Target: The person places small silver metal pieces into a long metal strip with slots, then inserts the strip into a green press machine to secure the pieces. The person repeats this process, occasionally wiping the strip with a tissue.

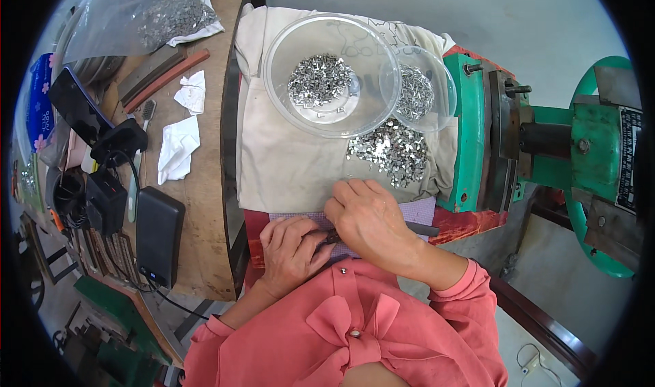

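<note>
My left hand (290, 250) rests at the near edge of the work surface, fingers curled inward around something dark and small. Just right of it my right hand (368, 216) is closed, fingertips hidden beneath the knuckles; what it pinches cannot be made out. From under my right wrist sticks out a dark flat bar (423, 229), lying over a purple checked cloth (426, 213). Beyond my hands a loose pile of small shiny metal pieces (390, 151) lies on the beige cloth (280, 175). More pieces are in a large clear tub (276, 100) and a smaller clear tub (443, 104).
A green machine (467, 134) with a handwheel (590, 244) stands to the right. On the wooden table (205, 230) at left are a black power bank (160, 233), a propped phone (78, 100), white paper scraps (179, 149), a brush (148, 112) and a bag of metal pieces (174, 22).
</note>
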### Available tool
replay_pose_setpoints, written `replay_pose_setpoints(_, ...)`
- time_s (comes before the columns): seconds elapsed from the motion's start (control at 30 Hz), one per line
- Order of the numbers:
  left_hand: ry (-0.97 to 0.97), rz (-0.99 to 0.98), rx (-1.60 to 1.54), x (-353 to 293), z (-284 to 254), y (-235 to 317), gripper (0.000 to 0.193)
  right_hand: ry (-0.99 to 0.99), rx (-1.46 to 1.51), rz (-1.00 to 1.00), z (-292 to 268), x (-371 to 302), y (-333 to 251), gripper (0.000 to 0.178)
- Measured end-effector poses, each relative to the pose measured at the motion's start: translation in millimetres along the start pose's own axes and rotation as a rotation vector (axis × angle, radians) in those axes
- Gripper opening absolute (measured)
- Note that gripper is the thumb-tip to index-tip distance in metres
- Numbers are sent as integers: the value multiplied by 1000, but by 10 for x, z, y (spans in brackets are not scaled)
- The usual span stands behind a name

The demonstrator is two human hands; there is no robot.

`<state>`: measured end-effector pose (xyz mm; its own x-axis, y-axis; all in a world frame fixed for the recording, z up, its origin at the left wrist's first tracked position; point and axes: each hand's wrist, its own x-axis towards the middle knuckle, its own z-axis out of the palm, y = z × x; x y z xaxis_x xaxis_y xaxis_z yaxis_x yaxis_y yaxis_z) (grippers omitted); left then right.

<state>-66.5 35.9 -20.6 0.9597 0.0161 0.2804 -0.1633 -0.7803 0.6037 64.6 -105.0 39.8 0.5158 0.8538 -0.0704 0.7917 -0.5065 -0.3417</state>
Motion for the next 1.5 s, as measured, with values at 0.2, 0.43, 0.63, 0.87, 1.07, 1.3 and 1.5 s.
replay_pose_setpoints(0.2,-6,-1,-19,-5,6,-11,25,8,20,40,12,-17,-14,8)
replay_pose_setpoints(0.43,-1,3,-26,-8,2,-4,23,-4,141,14,19,-16,91,7)
replay_pose_setpoints(0.63,-6,10,-39,-11,6,-15,23,10,383,132,-24,-52,176,8)
replay_pose_setpoints(0.87,-15,15,-61,-16,4,-20,24,31,322,98,-14,-63,153,8)
replay_pose_setpoints(1.07,-15,13,-84,-25,12,-29,24,81,252,98,52,-109,109,10)
replay_pose_setpoints(1.3,-4,29,-56,-26,22,-37,26,40,137,33,45,-71,42,5)
replay_pose_setpoints(1.5,5,47,-30,-4,21,-33,28,-45,-38,-79,-14,30,9,8)
